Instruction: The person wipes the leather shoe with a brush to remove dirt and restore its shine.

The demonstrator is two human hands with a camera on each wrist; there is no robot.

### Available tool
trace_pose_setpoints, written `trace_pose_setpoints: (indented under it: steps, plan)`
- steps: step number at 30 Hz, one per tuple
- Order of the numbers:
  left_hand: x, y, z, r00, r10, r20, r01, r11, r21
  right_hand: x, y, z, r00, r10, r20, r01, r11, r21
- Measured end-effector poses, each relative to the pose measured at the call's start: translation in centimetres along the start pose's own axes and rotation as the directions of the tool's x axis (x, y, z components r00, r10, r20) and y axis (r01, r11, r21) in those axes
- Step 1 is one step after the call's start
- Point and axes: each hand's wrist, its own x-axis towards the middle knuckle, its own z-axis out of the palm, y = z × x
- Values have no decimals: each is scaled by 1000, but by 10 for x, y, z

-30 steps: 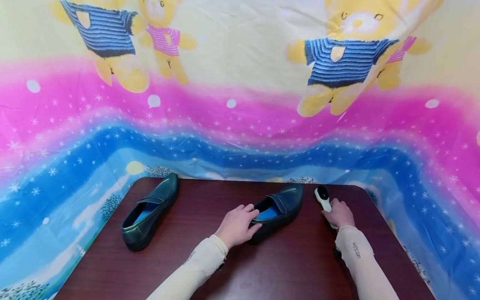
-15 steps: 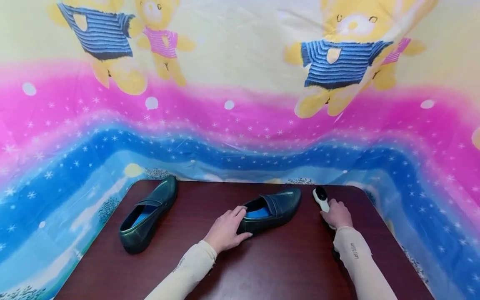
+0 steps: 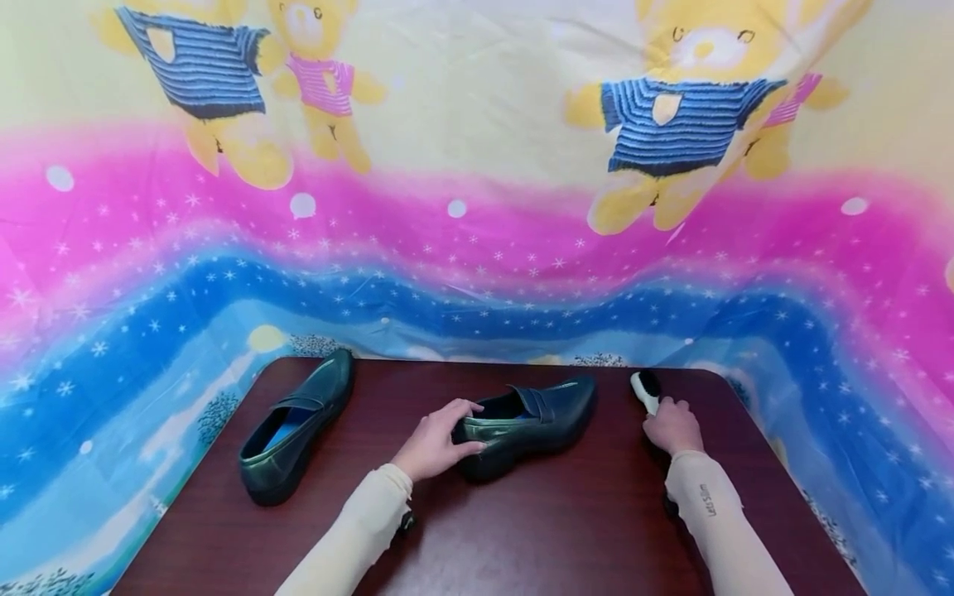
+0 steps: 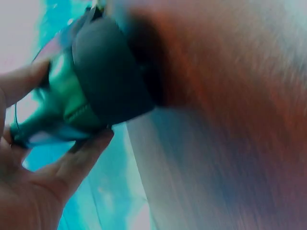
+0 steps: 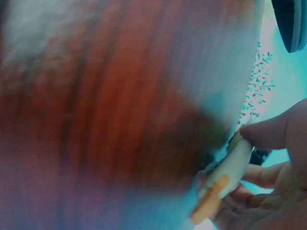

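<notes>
So your left hand has slid left over the last second, and the right-hand shoe came along with it. Its heel swung left, so the toe points more to the right than far now, and more of the heel shows past your fingers. The brush in your right hand also rolled slightly, bristles further right.

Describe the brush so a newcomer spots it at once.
On the dark reddish table, look toward the far right corner. The brush is there, in the right grip. Unlike the dark shoes, it has a white handle and black head.
</notes>
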Motion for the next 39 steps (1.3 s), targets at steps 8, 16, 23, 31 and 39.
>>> trace_pose_setpoints:
  steps: [8, 16, 23, 31, 39]
  plan:
    - [6, -30, -14, 994, -102, 34, 107, 969, -224, 2, -7, -9, 1000, -2, 30, 0, 996, 85]
    - [11, -33, 0, 972, -235, -7, 226, 941, -251, -14, -30, -6, 994, -68, -80, 90, 946, 311]
    - [11, -39, 11, 958, -283, -42, 260, 922, -286, -39, -86, 3, 975, -97, -200, 175, 888, 425]
    - [13, -45, 11, 953, -303, -12, 279, 890, -361, -80, -170, 39, 939, -314, -140, 343, 836, 427]
    - [17, -49, 11, 951, -309, -23, 279, 885, -373, -92, -219, 78, 835, -505, -220, 530, 845, 73]
